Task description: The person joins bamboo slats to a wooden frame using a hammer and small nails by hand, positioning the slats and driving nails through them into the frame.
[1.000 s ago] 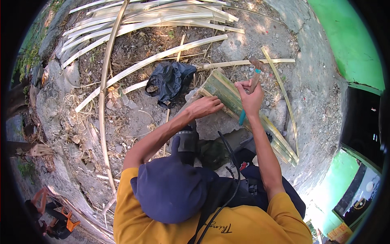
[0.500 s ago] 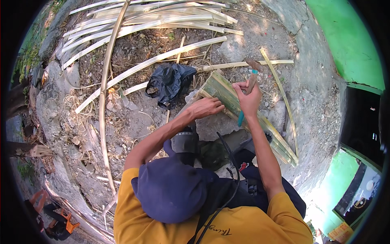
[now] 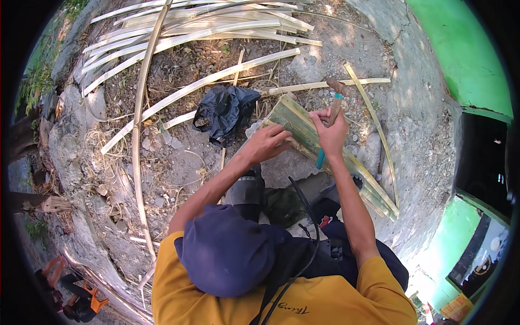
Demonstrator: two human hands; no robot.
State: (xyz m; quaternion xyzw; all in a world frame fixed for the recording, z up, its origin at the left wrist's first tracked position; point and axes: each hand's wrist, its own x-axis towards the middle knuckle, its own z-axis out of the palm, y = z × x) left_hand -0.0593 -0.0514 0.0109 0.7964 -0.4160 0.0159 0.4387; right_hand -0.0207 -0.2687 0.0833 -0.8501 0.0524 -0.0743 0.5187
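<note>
My right hand (image 3: 332, 132) is closed around the handle of a hammer (image 3: 336, 86). Its rusty brown head points away from me, and turquoise shows below the head and at the handle's lower end. Beneath that hand, a panel of greenish bamboo slats (image 3: 297, 122) lies slanted from upper left to lower right. At the panel's near left edge is my left hand (image 3: 265, 143), with bent fingers and the thumb drawn close to them. Whatever may be between those fingertips is too small to make out.
A crumpled black plastic bag (image 3: 225, 114) lies left of the panel. Long pale bamboo strips (image 3: 211, 30) are heaped at the far side, and a long strip (image 3: 136, 157) runs down the left. A green wall (image 3: 466, 49) stands right. Another person (image 3: 76, 303) is at lower left.
My left hand has drawn back slightly to the left along the panel's edge, and its fingers are more bent. My right hand with the hammer has hardly moved.
</note>
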